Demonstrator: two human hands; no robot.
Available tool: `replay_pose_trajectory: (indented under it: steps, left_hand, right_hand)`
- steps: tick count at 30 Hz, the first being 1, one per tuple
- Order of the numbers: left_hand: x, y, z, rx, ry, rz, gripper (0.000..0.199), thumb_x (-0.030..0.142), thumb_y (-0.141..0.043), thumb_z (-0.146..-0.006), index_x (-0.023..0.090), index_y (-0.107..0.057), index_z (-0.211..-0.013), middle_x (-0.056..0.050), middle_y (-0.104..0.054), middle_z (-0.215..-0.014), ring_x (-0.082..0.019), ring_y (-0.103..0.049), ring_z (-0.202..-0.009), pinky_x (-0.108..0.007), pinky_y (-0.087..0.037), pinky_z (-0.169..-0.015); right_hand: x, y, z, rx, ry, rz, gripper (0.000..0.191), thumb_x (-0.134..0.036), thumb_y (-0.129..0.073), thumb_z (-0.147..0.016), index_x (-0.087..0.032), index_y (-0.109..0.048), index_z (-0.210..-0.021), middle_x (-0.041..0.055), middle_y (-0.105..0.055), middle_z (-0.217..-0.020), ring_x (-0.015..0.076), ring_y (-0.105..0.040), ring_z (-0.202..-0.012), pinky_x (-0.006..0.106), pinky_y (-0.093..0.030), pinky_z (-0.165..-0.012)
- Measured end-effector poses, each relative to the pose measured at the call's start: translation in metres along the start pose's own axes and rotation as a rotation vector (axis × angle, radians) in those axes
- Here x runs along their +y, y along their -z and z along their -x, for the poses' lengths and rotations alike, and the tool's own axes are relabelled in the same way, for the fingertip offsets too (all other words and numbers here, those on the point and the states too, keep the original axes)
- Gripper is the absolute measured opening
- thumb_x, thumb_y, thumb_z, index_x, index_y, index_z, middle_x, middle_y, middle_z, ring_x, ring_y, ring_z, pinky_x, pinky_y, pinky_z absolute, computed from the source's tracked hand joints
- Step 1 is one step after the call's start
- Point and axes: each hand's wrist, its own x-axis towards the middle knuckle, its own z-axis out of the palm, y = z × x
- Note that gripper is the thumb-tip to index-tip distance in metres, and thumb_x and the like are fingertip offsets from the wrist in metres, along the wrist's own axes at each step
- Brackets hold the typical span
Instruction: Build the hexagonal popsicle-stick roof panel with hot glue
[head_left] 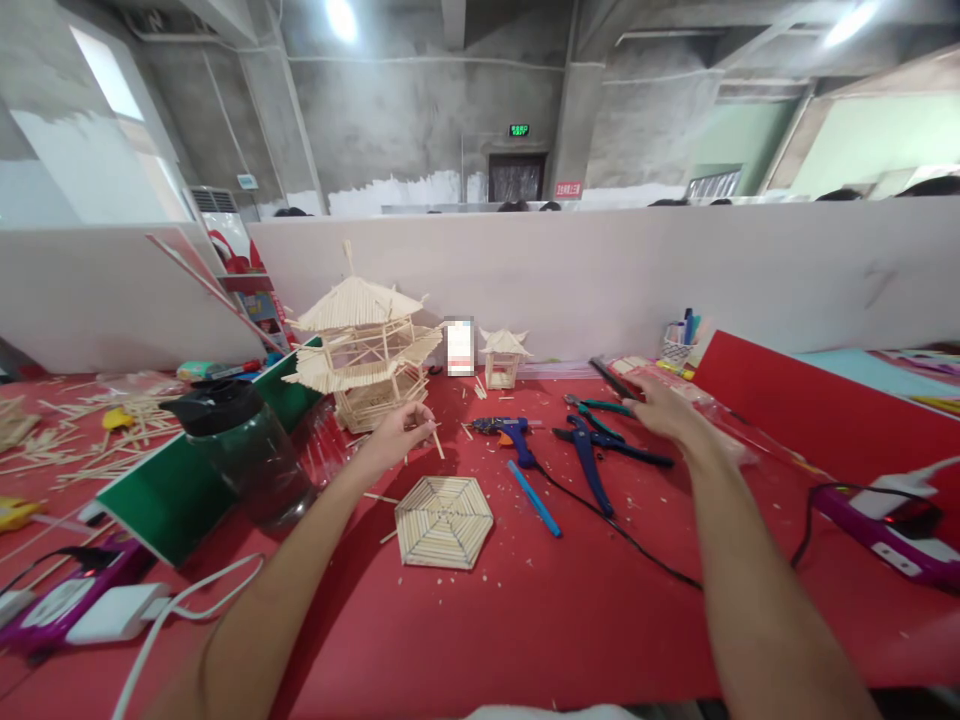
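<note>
My left hand (405,432) is closed in a pinch on a short wooden stick (439,442), which points down. Just below it lies a flat polygonal panel of wooden sticks (444,522) with dark lines across it. At the back right, my right hand (660,402) has its fingers on the near end of a long dark tool (611,377), whose kind I cannot make out. Beside that hand are green-handled pliers (606,408) and a blue-handled cutter (589,462). A blue hot glue gun (514,436) and a blue pen (534,498) lie between my hands.
A two-tiered stick pavilion (360,350) stands behind my left hand, a smaller one (504,358) farther right. A dark water bottle (244,455) leans beside a green board (161,490). Purple power strips (885,535) and cables lie at the sides. A white partition (585,280) closes the back.
</note>
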Motion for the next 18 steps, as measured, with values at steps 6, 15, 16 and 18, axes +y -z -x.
replay_pose_trajectory:
  steps: [6,15,16,18]
  left_hand:
    - [0.002,-0.001,-0.002,-0.049,-0.019,-0.079,0.023,0.035,-0.065,-0.076,0.017,-0.052,-0.081,0.002,-0.057,-0.069,-0.012,-0.057,-0.063,-0.029,-0.050,-0.064]
    - [0.004,0.000,0.000,-0.065,-0.028,-0.198,0.025,0.040,-0.064,-0.074,0.018,-0.053,-0.077,0.001,-0.059,-0.070,-0.014,-0.057,-0.065,-0.029,-0.045,-0.065]
    - [0.004,0.000,0.000,-0.080,-0.033,-0.221,0.025,0.040,-0.064,-0.074,0.018,-0.053,-0.076,0.001,-0.059,-0.070,-0.014,-0.056,-0.066,-0.028,-0.044,-0.065]
    - [0.005,-0.001,0.002,-0.121,-0.047,-0.272,0.023,0.040,-0.064,-0.074,0.018,-0.054,-0.075,0.002,-0.058,-0.071,-0.014,-0.054,-0.066,-0.027,-0.042,-0.065]
  right_hand:
    - [-0.014,-0.009,0.009,-0.179,-0.105,-0.346,0.043,-0.024,-0.034,-0.092,-0.020,-0.046,-0.133,0.0035,-0.066,-0.074,0.0184,-0.065,-0.066,0.029,-0.052,-0.060]
    - [0.004,-0.015,-0.005,-0.050,-0.030,-0.005,0.055,-0.010,-0.047,-0.076,-0.016,-0.052,-0.131,0.0117,-0.069,-0.106,0.0224,-0.066,-0.089,0.031,-0.052,-0.076]
    - [0.008,-0.015,-0.006,-0.056,-0.027,0.074,0.055,-0.008,-0.048,-0.073,-0.016,-0.056,-0.127,0.0125,-0.068,-0.111,0.0234,-0.064,-0.098,0.032,-0.050,-0.083]
    - [0.016,-0.014,-0.007,-0.065,-0.066,0.202,0.051,-0.005,-0.049,-0.071,-0.017,-0.061,-0.119,0.0129,-0.067,-0.117,0.0245,-0.061,-0.109,0.033,-0.048,-0.089]
